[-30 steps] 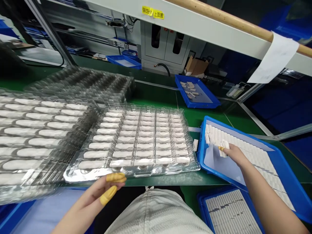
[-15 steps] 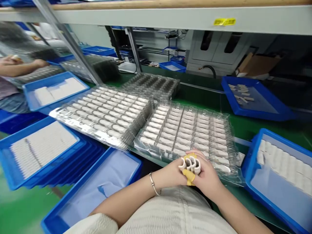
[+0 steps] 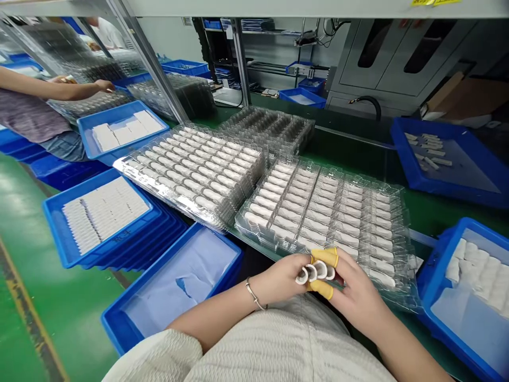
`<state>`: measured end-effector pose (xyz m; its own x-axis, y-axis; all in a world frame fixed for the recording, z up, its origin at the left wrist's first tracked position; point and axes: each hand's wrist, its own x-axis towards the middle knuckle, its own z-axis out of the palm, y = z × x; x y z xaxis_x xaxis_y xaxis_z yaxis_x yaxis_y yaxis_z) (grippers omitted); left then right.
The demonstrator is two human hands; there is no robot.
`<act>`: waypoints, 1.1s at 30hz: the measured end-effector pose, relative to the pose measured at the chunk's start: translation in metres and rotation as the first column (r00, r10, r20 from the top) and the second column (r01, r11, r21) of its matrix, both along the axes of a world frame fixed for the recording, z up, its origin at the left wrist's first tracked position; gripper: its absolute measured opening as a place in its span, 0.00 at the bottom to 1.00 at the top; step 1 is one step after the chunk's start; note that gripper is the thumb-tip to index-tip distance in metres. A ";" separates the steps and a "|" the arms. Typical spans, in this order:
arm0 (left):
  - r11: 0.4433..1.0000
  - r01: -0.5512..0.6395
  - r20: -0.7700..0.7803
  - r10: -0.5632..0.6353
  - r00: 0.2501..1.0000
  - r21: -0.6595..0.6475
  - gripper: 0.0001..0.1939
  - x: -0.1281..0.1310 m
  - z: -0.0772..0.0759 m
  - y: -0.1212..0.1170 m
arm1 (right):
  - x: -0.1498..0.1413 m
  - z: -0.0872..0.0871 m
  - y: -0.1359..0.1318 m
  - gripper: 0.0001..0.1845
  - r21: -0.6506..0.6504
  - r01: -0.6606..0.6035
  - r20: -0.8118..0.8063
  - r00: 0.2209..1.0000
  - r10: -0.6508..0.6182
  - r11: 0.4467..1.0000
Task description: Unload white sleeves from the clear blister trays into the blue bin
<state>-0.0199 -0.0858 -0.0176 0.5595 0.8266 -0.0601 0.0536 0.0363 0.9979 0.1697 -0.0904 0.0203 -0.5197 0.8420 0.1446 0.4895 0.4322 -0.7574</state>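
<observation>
Both hands meet over my lap at the near edge of a clear blister tray [image 3: 397, 212] filled with white oblong parts. My left hand [image 3: 284, 277] is closed round a small bundle of white parts [image 3: 316, 272], whose rounded ends stick out between the fingers. My right hand [image 3: 353, 292], with yellow finger cots on thumb and forefinger, pinches the same bundle from the right. A silver bracelet sits on my left wrist.
A second filled clear tray [image 3: 191, 170] and empty stacked trays [image 3: 274, 127] lie on the green belt. Blue bins stand around: one with white parts at right [image 3: 461, 297], one lined with paper by my left knee [image 3: 175, 281], others at left. A co-worker's arm [image 3: 59, 90] reaches at far left.
My right hand left the blue bin at right with white parts and joined my left hand. My head turned left, bringing the left-hand bins and the co-worker into view.
</observation>
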 end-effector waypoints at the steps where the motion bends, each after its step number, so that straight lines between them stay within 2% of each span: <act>1: 1.000 -0.012 -0.015 0.012 1.000 0.006 0.10 0.000 0.000 0.000 | 0.001 0.003 0.001 0.19 -0.029 -0.032 -0.005 0.999 0.032 0.999; 3: 0.999 -0.036 -0.023 0.036 0.999 0.005 0.11 0.000 -0.002 0.000 | 0.001 0.007 0.001 0.15 -0.056 -0.059 -0.009 0.998 0.058 0.997; 8: 1.000 -0.020 -0.017 0.020 1.000 0.006 0.13 0.000 -0.009 0.000 | -0.001 0.005 0.001 0.13 -0.066 -0.042 0.010 0.999 0.043 0.997; 17: 0.994 -0.036 -0.091 0.045 0.995 0.100 0.08 -0.001 -0.009 0.002 | 0.001 -0.001 0.001 0.18 -0.036 -0.020 0.028 0.999 0.021 0.999; 21: 0.988 -0.058 -0.147 0.079 0.986 0.143 0.09 -0.001 -0.010 0.003 | 0.006 -0.005 0.000 0.19 0.004 -0.037 0.044 0.998 0.037 0.999; 26: 0.984 0.006 -0.167 0.024 0.986 0.179 0.09 0.000 -0.008 0.006 | 0.005 -0.002 -0.001 0.19 0.041 -0.086 0.088 0.993 0.082 0.995; 30: 0.973 0.050 -0.201 -0.004 0.980 0.226 0.06 0.001 -0.007 0.009 | 0.003 -0.001 -0.001 0.19 0.142 -0.097 0.188 0.980 0.069 0.985; 33: 0.968 0.031 -0.254 0.034 0.967 0.249 0.07 0.002 -0.005 0.009 | 0.001 -0.001 0.000 0.14 0.257 -0.129 0.249 0.966 0.063 0.958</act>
<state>-0.0174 -0.0772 -0.0225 0.5513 0.8343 0.0074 0.3064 -0.2107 0.9283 0.1707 -0.0907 0.0193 -0.6428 0.7332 0.2221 0.5859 0.6573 -0.4740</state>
